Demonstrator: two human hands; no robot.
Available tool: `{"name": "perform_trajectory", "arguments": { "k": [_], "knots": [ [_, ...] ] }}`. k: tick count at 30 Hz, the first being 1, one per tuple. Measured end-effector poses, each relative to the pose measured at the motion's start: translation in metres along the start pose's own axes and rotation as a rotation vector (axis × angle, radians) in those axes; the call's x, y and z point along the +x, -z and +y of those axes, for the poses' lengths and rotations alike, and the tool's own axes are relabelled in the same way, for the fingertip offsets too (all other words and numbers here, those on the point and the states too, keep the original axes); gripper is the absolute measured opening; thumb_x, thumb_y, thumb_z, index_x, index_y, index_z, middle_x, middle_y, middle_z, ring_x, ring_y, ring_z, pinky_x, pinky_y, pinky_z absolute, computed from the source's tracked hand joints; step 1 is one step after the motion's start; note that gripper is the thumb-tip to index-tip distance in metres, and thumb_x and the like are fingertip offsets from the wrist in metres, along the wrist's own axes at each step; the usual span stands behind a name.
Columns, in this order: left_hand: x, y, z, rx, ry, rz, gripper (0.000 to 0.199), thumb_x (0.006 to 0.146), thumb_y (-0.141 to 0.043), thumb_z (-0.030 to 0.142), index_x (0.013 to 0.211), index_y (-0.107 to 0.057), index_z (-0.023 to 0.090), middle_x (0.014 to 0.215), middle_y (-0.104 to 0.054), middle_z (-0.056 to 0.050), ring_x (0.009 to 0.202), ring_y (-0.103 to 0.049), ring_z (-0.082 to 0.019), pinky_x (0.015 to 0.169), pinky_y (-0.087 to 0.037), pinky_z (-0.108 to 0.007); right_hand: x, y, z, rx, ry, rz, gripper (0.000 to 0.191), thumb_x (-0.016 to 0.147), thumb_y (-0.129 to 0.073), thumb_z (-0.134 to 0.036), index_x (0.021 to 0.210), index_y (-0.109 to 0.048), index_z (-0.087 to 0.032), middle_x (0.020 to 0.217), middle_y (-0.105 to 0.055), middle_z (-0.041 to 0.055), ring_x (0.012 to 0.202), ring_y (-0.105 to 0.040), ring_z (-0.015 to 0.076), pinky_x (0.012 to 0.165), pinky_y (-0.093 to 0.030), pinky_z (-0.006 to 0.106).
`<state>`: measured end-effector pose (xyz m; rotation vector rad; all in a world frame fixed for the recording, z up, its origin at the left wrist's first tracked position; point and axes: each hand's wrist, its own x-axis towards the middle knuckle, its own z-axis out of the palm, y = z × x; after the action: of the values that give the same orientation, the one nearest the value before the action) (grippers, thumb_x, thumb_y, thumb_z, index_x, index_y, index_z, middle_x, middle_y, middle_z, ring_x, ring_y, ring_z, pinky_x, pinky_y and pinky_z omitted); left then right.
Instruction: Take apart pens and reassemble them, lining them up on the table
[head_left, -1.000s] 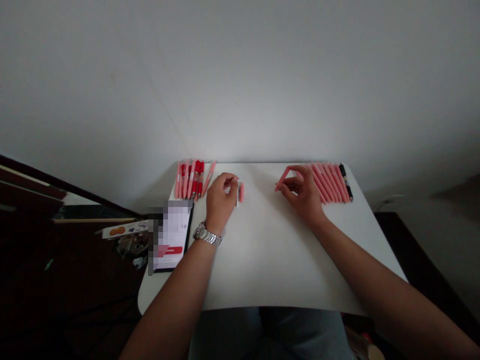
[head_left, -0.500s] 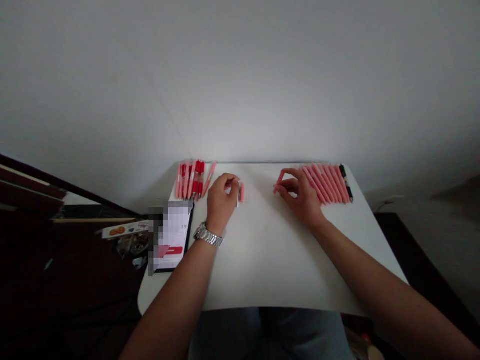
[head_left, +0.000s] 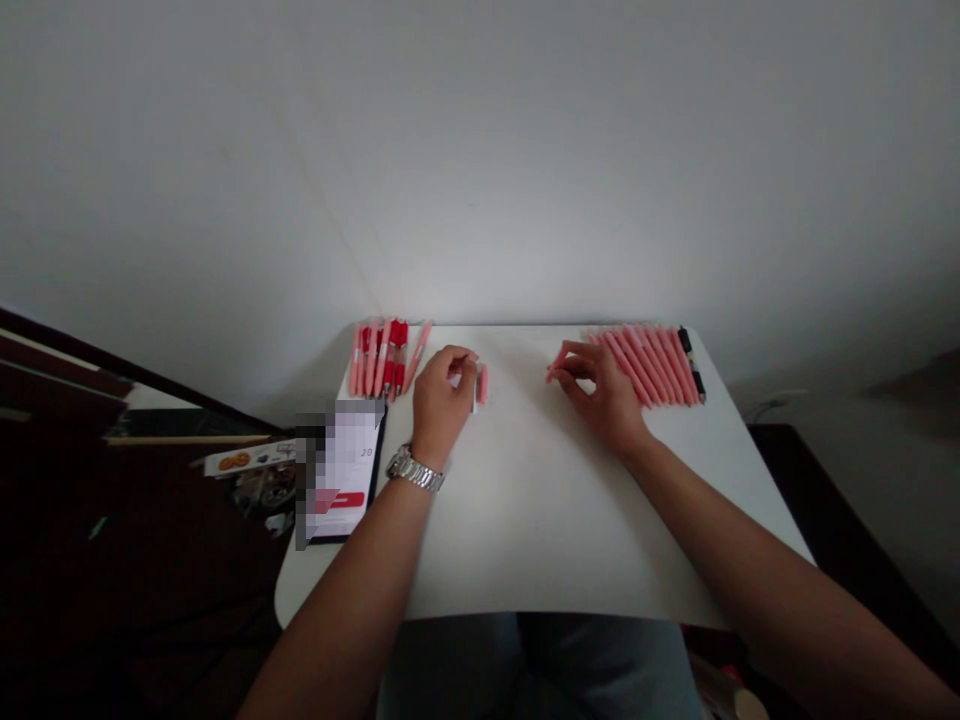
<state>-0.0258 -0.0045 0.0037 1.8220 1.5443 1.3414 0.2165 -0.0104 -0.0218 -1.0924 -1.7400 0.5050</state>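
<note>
My left hand [head_left: 444,395], wearing a metal watch [head_left: 415,468], is closed in a pinch over the table. Something whitish shows under its fingers, too hidden to name. Just right of those fingertips lies a short pink pen piece [head_left: 484,383]. Thumb and index finger of my right hand [head_left: 606,395] grip a slim pink pen part [head_left: 556,360], held tilted above the tabletop. Beside that hand, a row of pink pens [head_left: 646,362] lies slanted, partly covered by the hand, with a black pen [head_left: 691,365] at its right end.
Several pink and red pens [head_left: 379,360] lie at the table's back left, one pink pen [head_left: 418,355] apart from them. A phone [head_left: 349,520] with a lit screen rests at the left edge. A wall [head_left: 480,200] rises behind the white table [head_left: 540,540].
The pink part in my right hand leans over a little more. The number on the phone goes from 19 to 20. My left hand stays nearly still.
</note>
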Motion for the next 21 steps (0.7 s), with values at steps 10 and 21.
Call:
{"name": "perform_trajectory", "arguments": {
  "k": [10, 21],
  "knots": [
    [-0.0002, 0.0006, -0.0022, 0.02, -0.014, -0.003, 0.014, 0.098, -0.052, 0.026, 0.094, -0.065, 0.022, 0.098, -0.072, -0.004, 0.091, -0.068, -0.017, 0.089, -0.054, -0.032, 0.0008, 0.0006, -0.0049, 0.026, -0.012, 0.053, 0.037, 0.097, -0.061, -0.034, 0.131, -0.048, -0.025, 0.099, -0.073, 0.006, 0.089, -0.074, 0.0202, 0.087, -0.061, 0.043],
    [0.001, 0.0067, -0.0045, 0.379, -0.16, -0.096, 0.016, 0.094, -0.057, 0.021, 0.101, -0.071, 0.023, 0.1, -0.068, -0.008, 0.096, -0.063, -0.025, 0.092, -0.047, -0.041, 0.0021, 0.0019, -0.0085, 0.015, -0.015, -0.004, 0.039, 0.096, -0.06, -0.034, 0.133, -0.05, -0.026, 0.095, -0.072, 0.0042, 0.085, -0.073, 0.0193, 0.083, -0.061, 0.04]
  ]
}}
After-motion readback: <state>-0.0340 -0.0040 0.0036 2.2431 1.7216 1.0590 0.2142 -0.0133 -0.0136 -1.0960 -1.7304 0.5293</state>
